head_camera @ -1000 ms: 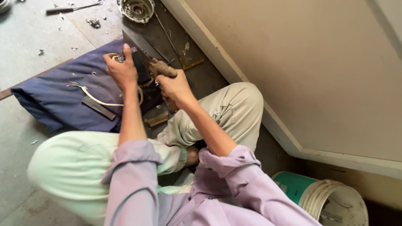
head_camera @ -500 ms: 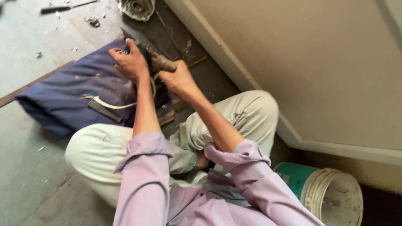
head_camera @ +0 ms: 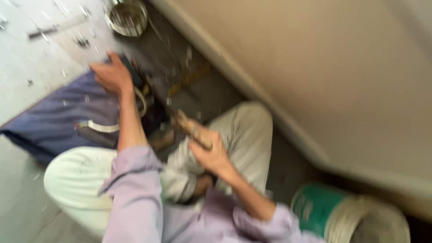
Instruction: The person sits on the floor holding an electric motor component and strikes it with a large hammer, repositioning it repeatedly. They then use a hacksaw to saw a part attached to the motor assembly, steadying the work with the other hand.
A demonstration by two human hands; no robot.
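A broad pale beige wall panel [head_camera: 342,76] fills the upper right of the frame, blurred. Left of centre lies a dark blue cloth bag [head_camera: 49,126] on the grey floor. At the lower right stands a green plastic bucket with a whitish rim [head_camera: 328,211]. A small round metal bowl [head_camera: 128,17] sits at the top, left of centre. The left hand [head_camera: 112,75] rests on the bag's upper edge; blur hides whether it grips anything. The right hand [head_camera: 211,155], at centre, is closed around a brown wooden handle [head_camera: 189,128].
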